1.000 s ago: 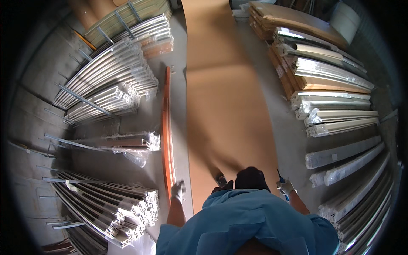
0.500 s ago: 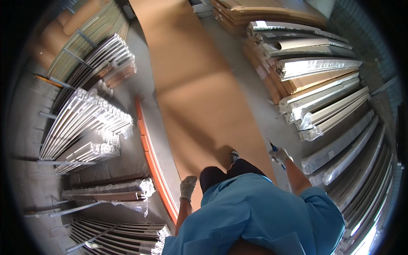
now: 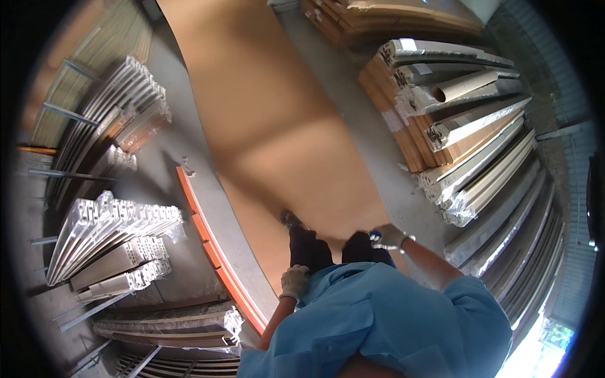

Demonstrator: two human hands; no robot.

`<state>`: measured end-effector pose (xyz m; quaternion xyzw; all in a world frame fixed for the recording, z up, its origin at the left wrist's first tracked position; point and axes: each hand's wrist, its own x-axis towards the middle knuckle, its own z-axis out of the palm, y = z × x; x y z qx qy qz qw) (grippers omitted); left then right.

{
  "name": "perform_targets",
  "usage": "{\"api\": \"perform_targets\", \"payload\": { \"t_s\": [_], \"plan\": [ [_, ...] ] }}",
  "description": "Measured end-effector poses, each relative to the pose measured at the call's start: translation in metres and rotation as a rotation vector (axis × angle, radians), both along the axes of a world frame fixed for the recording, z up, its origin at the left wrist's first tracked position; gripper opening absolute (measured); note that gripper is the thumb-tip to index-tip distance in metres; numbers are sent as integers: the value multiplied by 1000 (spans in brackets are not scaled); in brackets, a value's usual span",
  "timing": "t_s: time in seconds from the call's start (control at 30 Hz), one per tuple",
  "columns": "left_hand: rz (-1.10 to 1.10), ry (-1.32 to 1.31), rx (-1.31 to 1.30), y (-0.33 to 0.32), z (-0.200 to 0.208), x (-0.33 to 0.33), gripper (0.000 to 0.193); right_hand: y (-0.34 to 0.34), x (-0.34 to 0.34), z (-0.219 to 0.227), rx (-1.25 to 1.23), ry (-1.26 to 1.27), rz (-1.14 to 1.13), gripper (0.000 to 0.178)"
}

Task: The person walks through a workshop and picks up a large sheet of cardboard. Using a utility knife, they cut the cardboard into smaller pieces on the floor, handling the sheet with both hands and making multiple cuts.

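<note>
A long brown cardboard sheet (image 3: 283,145) stretches along the floor under my feet. My left hand (image 3: 294,281), in a pale glove, hangs beside my left thigh with its fingers loosely curled and nothing showing in them. In front of my right thigh, my gloved right hand (image 3: 391,240) is closed around a slim blue tool (image 3: 376,235). Only the tool's blue end shows clearly, so its kind cannot be told. One dark shoe (image 3: 290,219) is stepping forward on the sheet.
To the left, racks hold bundles of white profiles (image 3: 120,220) and plastic-wrapped lengths (image 3: 170,327). An orange rail (image 3: 211,246) lies on the floor beside the sheet. On the right are stacked wrapped profiles (image 3: 479,132), flat cardboard (image 3: 397,120) and a cardboard tube (image 3: 466,86).
I have stepped forward, my left foot now ahead. My right hand has swung inward to my thigh with the blue tool. My left hand has moved slightly right and down. The racks have shifted in view.
</note>
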<state>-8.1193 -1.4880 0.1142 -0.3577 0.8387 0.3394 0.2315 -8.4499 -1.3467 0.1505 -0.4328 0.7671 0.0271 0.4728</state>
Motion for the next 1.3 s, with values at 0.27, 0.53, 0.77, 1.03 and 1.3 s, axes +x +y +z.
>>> {"api": "perform_targets", "payload": {
  "t_s": [0.27,0.53,0.77,1.03,1.3],
  "plan": [
    [158,-33,840,-146,13,-19,21,-68,-36,24,441,-552,-456,17],
    [1083,-5,1367,-195,-88,3,27,-128,-182,-74,631,-987,-865,25],
    [1754,236,353,-363,-388,57,35,-261,-373,-353,-55,-105,-848,33],
    [1831,293,17,-549,-620,65,78,-403,-507,-599,-296,107,-980,20],
    [1724,338,-91,-621,-672,55,58,-442,-523,-675,-267,289,-867,40]
  ]
}}
